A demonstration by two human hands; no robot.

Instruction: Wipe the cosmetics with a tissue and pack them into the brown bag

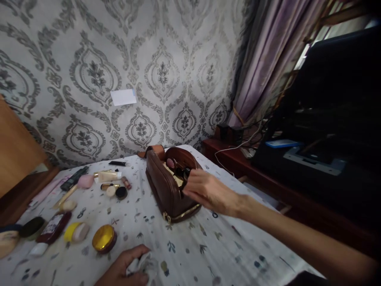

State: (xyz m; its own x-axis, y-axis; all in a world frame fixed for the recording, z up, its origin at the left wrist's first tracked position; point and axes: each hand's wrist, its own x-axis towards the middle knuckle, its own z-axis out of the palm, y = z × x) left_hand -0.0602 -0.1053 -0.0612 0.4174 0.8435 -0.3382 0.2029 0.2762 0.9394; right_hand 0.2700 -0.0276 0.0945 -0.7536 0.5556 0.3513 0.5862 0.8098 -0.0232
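A brown leather toiletry bag (160, 184) stands unzipped on the patterned white cloth (190, 254). Inside it I see a pink-topped item (170, 163), something pale and some dark items. My right hand (205, 188) is at the bag's opening on the right, fingers closed, the tips by a dark item. Whether they grip it is hidden. At the bottom edge my left hand (125, 266) is closed round a crumpled white tissue (145, 267). The nearest thing to it is a round jar with a gold lid (104, 238).
Cosmetics lie on the left: a dark red bottle (54, 228), a yellow-and-white jar (76, 232), a cream tube (109, 176), a small black pot (121, 193) and brushes. A red-brown desk (217, 149) with cables and a large black screen (333, 91) stands right.
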